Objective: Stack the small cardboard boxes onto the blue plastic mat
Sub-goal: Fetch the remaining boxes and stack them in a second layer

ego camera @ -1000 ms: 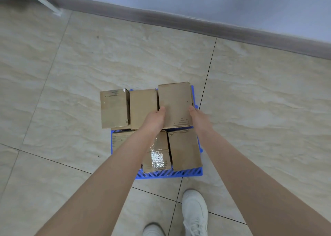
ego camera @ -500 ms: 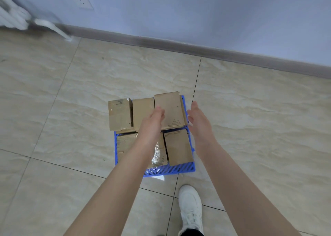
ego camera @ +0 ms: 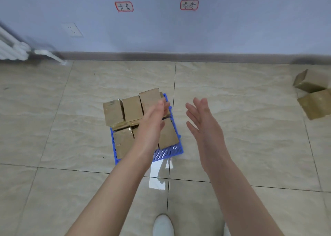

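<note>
Right now your left hand (ego camera: 154, 117) is flat and relaxed, fingers straight and holding nothing. It sits at centre frame over the small cardboard boxes (ego camera: 132, 108). Its fingertips blur against the right-most box of the far row, so you cannot tell whether they touch it. Your right hand (ego camera: 202, 117) is spread too, palm turned toward the left and gripping nothing. It is just right of centre, apart from the stack and over the floor (ego camera: 250, 128).

The boxes rest on the blue plastic mat (ego camera: 168, 153), under and just left of your hands. Three stand higher along the far side, and the left one overhangs the mat's left edge. Lower boxes fill the near side, and your left wrist hides the middle one. A strip of blue grid shows along the mat's near edge and lower-right corner. The mat's right edge lies just left of a tile joint.

Rightward, tile runs to the loose cardboard boxes (ego camera: 315, 96) at the right edge of the frame. Leftward it runs to the radiator (ego camera: 12, 49) at upper left. Beyond the mat, floor reaches the wall (ego camera: 232, 29). Your shoe (ego camera: 163, 225) shows at bottom centre.
</note>
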